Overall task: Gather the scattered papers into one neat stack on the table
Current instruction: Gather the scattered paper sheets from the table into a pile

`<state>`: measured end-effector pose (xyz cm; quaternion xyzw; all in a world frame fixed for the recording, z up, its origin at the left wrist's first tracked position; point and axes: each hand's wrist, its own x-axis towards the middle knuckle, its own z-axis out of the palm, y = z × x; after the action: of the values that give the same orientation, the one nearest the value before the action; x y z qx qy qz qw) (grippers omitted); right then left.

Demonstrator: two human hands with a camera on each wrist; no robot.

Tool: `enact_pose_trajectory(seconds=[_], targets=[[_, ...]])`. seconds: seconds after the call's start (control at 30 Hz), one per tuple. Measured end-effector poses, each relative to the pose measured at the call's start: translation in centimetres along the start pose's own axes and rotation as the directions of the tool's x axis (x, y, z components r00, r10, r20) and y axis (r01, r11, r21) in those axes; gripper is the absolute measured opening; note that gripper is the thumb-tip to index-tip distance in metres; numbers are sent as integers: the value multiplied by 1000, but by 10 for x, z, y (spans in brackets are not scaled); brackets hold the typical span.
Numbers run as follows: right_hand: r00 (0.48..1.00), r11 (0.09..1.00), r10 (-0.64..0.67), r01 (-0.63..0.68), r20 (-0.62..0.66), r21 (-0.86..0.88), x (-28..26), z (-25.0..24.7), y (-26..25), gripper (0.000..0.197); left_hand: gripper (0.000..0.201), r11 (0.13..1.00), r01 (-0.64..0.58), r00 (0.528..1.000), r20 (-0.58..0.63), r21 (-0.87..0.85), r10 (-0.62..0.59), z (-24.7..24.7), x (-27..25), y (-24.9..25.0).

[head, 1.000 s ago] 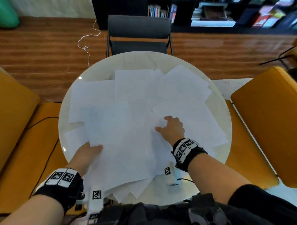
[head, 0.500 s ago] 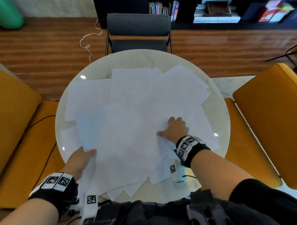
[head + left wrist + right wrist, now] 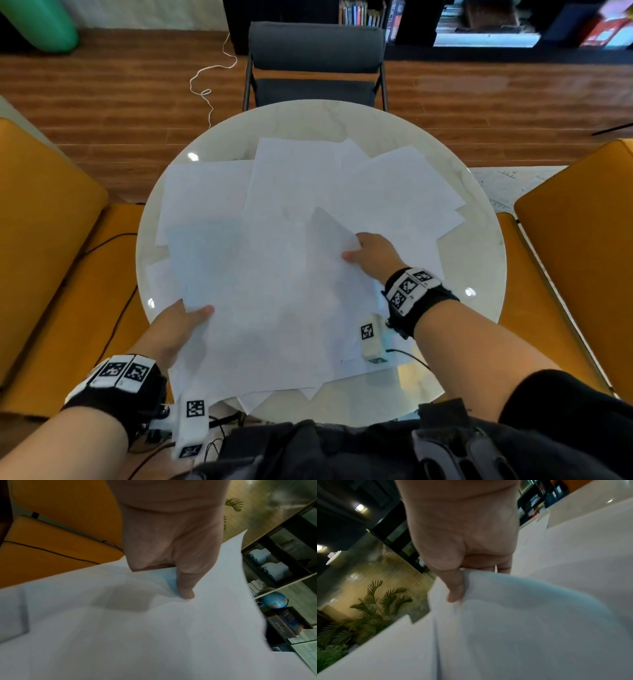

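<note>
While the papers (image 3: 291, 212) lie overlapped across the round table (image 3: 308, 116), the left hand (image 3: 174, 329) pinches the near-left edge of a raised bunch of sheets (image 3: 274, 308), thumb on top, and the right hand (image 3: 373, 255) pinches its lifted far-right corner.

1 table (image 3: 308, 120), 3 chairs (image 3: 315, 48), 2 hands (image 3: 373, 253), papers (image 3: 291, 178) uncountable.
</note>
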<state>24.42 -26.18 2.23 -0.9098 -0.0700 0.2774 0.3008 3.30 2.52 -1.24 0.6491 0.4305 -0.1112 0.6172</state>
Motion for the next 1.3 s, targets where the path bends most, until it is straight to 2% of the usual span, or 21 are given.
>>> enact_pose_trajectory(seconds=[0.1, 0.33, 0.47, 0.57, 0.67, 0.8, 0.9, 1.0, 1.07, 1.1, 1.13, 1.2, 1.23, 1.3], targets=[[996, 991, -73, 67, 56, 115, -2, -23, -16, 22, 31, 1000, -29, 996, 82, -3, 29, -1, -11, 18], [955, 977, -208, 215, 212, -10, -11, -42, -69, 32, 30, 975, -207, 968, 159, 77, 193, 20, -4, 51], [930, 968, -232, 250, 285, -27, -17, -46, -77, 46, 44, 974, -212, 958, 213, 79, 191, 26, 3, 52], [927, 957, -290, 285, 239, 54, -16, -50, -72, 36, 47, 966, -224, 959, 206, 127, 195, 31, 0, 54], [918, 941, -335, 336, 213, 30, -15, -55, -66, 20, 45, 950, -268, 954, 183, 162, 238, 36, -2, 55], [922, 948, -318, 311, 221, 65, -16, -53, -70, 22, 45, 965, -244, 936, 282, 97, 209, 47, -4, 60], [934, 937, -331, 308, 136, 167, -14, -48, -75, 20, 46, 961, -265, 925, 302, 80, 230, 55, -1, 62], [974, 907, -221, 226, -56, 355, -6, -48, -61, 22, 42, 973, -230, 946, 241, 33, 216, 51, 7, 58], [976, 951, -76, 133, -206, 281, 5, -50, -34, 33, 40, 978, -210, 965, 157, -7, 209, 44, 14, 51], [963, 981, 24, 29, -267, 191, 9, -50, -18, 40, 37, 978, -205, 972, 113, -26, 207, 39, 15, 47], [942, 987, 148, -122, -302, 105, 11, -51, -1, 48, 34, 979, -199, 977, 73, -53, 203, 36, 16, 43], [871, 903, 402, -428, -284, -35, 8, -47, 30, 68, 29, 981, -176, 984, 12, -82, 177, 27, 16, 36], [829, 847, 493, -527, -262, -75, 4, -44, 42, 79, 28, 984, -158, 987, -28, -79, 156, 22, 18, 32], [770, 781, 581, -619, -263, -87, -5, -36, 58, 92, 31, 991, -124, 988, -98, -59, 118, 12, 22, 24]])
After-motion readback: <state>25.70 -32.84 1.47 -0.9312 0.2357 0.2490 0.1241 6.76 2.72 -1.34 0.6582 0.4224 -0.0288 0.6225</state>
